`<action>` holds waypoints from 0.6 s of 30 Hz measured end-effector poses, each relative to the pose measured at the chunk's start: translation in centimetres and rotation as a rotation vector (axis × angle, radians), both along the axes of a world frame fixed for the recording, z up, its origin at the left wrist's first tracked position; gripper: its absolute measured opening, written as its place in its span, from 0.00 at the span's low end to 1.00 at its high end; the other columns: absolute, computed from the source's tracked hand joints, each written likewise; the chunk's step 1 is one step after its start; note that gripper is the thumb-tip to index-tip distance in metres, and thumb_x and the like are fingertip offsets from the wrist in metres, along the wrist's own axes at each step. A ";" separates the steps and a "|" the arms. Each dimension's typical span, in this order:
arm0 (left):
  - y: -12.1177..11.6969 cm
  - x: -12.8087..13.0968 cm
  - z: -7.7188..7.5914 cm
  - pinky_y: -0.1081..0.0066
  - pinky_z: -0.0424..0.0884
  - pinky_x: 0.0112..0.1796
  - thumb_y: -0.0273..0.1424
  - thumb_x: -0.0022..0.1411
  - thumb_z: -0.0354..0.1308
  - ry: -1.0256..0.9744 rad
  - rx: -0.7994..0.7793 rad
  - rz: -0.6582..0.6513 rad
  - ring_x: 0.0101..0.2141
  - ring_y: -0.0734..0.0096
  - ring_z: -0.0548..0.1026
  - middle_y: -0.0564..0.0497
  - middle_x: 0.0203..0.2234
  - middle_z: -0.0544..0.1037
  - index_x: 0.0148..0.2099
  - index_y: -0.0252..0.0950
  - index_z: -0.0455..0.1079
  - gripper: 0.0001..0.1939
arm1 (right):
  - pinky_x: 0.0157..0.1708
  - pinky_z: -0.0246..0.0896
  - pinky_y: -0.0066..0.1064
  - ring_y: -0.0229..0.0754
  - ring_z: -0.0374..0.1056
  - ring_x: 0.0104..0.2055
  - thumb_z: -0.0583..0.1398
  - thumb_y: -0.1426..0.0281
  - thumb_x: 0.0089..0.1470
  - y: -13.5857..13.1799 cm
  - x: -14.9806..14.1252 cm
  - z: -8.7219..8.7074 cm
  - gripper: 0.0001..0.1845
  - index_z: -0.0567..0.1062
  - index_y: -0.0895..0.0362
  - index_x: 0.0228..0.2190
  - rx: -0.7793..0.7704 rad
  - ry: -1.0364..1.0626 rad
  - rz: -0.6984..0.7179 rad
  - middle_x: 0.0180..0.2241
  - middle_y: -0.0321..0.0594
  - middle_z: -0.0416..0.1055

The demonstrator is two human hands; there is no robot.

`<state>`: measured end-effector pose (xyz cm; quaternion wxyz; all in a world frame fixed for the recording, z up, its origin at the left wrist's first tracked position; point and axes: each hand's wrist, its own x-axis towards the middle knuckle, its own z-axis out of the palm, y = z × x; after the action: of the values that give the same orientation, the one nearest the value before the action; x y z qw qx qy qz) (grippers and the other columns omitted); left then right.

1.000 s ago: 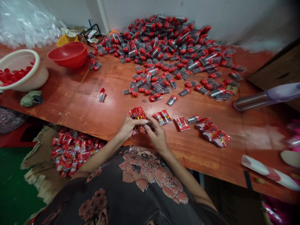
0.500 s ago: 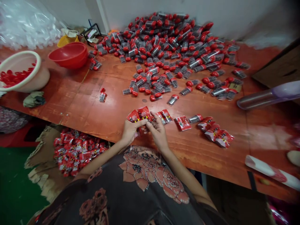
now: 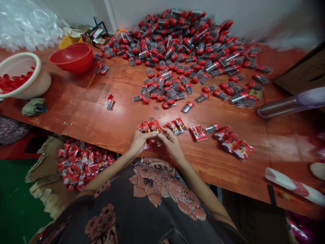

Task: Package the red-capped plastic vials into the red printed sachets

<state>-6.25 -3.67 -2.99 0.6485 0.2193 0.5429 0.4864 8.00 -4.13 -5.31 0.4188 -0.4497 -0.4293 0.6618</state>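
Observation:
My left hand (image 3: 139, 141) is closed on small red printed packets (image 3: 154, 125), which fan out above its fingers. My right hand (image 3: 173, 144) pinches the right edge of the same packets, thumb close to the left thumb. Its inner fingertips are partly hidden. Just beyond the right hand, two filled red packets (image 3: 180, 125) lie side by side on the wooden table (image 3: 122, 125). Farther right are a flat red packet (image 3: 198, 133), a small clear bottle (image 3: 212, 128) with a red cap and dark contents, and a row of puffed-out red packets (image 3: 231, 142).
A big heap of red-capped bottles (image 3: 177, 44) fills the table's back. At left stand a white bowl (image 3: 40, 81) of red caps and a red bowl (image 3: 76, 59). A carton of packets (image 3: 81, 162) sits below the front edge. A clear tube (image 3: 279, 106) lies right.
Both hands have dipped slightly toward me, and the packets between them have tilted and lowered a little. The things lying on the table have stayed put.

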 end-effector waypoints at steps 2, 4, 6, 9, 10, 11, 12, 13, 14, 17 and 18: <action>-0.1 0.1 -0.4 0.76 0.67 0.20 0.32 0.39 0.74 0.001 -0.022 -0.004 0.20 0.76 0.72 0.51 0.22 0.78 0.30 0.32 0.75 0.15 | 0.26 0.69 0.31 0.37 0.70 0.26 0.63 0.61 0.54 0.0 0.0 -0.3 0.13 0.74 0.51 0.41 -0.014 0.001 -0.017 0.27 0.33 0.75; -0.2 0.1 -0.8 0.76 0.68 0.20 0.32 0.39 0.74 -0.004 -0.043 -0.013 0.21 0.75 0.73 0.51 0.22 0.78 0.31 0.32 0.75 0.16 | 0.25 0.69 0.31 0.37 0.70 0.24 0.63 0.60 0.53 0.0 0.1 -0.6 0.12 0.74 0.52 0.39 -0.028 -0.028 -0.041 0.26 0.33 0.75; -0.1 -0.2 -1.1 0.76 0.69 0.21 0.32 0.39 0.75 -0.012 -0.058 0.013 0.21 0.74 0.74 0.51 0.24 0.79 0.34 0.32 0.76 0.18 | 0.25 0.68 0.31 0.38 0.70 0.24 0.63 0.58 0.52 0.0 0.4 -1.0 0.14 0.74 0.53 0.39 -0.029 -0.095 -0.071 0.25 0.33 0.74; 0.3 -1.0 -1.4 0.74 0.72 0.22 0.30 0.41 0.74 -0.059 -0.080 0.120 0.25 0.71 0.77 0.51 0.29 0.81 0.41 0.34 0.74 0.22 | 0.25 0.67 0.32 0.40 0.70 0.25 0.60 0.55 0.54 -0.3 1.3 -1.7 0.18 0.75 0.54 0.41 0.011 -0.325 -0.081 0.24 0.35 0.74; 0.5 -1.4 -1.5 0.73 0.73 0.24 0.29 0.44 0.73 -0.098 -0.103 0.157 0.27 0.70 0.78 0.51 0.30 0.81 0.43 0.35 0.73 0.22 | 0.27 0.66 0.33 0.42 0.71 0.26 0.59 0.55 0.55 -0.4 1.7 -1.9 0.19 0.75 0.55 0.41 0.044 -0.448 -0.073 0.25 0.37 0.75; 0.7 -1.8 -1.5 0.72 0.74 0.25 0.28 0.47 0.71 -0.148 -0.135 0.183 0.29 0.68 0.79 0.50 0.31 0.81 0.43 0.34 0.73 0.19 | 0.28 0.66 0.34 0.44 0.72 0.27 0.59 0.55 0.56 -0.6 2.1 -1.9 0.19 0.76 0.55 0.42 0.083 -0.584 -0.061 0.27 0.39 0.76; 0.8 -2.1 -1.5 0.71 0.76 0.27 0.27 0.50 0.68 -0.205 -0.170 0.196 0.30 0.67 0.80 0.49 0.31 0.81 0.43 0.34 0.72 0.16 | 0.30 0.66 0.36 0.45 0.72 0.29 0.59 0.56 0.56 -0.7 2.4 -1.9 0.20 0.76 0.56 0.44 0.123 -0.716 -0.049 0.28 0.41 0.77; 0.9 -2.3 -1.4 0.69 0.76 0.29 0.25 0.52 0.66 -0.260 -0.199 0.195 0.31 0.66 0.80 0.48 0.32 0.81 0.42 0.33 0.72 0.14 | 0.32 0.65 0.38 0.47 0.72 0.30 0.59 0.57 0.56 -0.9 2.7 -1.8 0.21 0.76 0.56 0.46 0.163 -0.827 -0.045 0.29 0.43 0.77; 1.0 -2.4 -1.4 0.68 0.77 0.30 0.24 0.53 0.64 -0.306 -0.215 0.185 0.32 0.66 0.80 0.47 0.32 0.81 0.42 0.33 0.72 0.12 | 0.33 0.65 0.39 0.48 0.72 0.31 0.59 0.58 0.57 -1.0 2.8 -1.5 0.22 0.75 0.55 0.49 0.205 -0.899 -0.053 0.30 0.45 0.77; 0.9 -1.7 -1.2 0.67 0.76 0.33 0.21 0.53 0.63 -0.370 -0.204 0.099 0.33 0.66 0.80 0.45 0.34 0.82 0.41 0.33 0.74 0.11 | 0.38 0.66 0.40 0.48 0.71 0.35 0.58 0.59 0.59 -0.8 2.2 -0.2 0.21 0.73 0.51 0.52 0.355 -0.857 -0.082 0.37 0.46 0.76; 0.9 -1.3 -1.3 0.69 0.76 0.34 0.20 0.53 0.64 -0.366 -0.194 0.074 0.32 0.67 0.80 0.45 0.33 0.82 0.40 0.33 0.75 0.11 | 0.40 0.66 0.40 0.46 0.71 0.37 0.58 0.60 0.59 -0.5 1.8 0.3 0.19 0.74 0.50 0.51 0.406 -0.791 -0.075 0.40 0.45 0.75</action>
<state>-7.52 -2.81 -4.25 0.7360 0.0437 0.4682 0.4870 9.81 -4.66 -5.06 0.3260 -0.5922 -0.6612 0.3254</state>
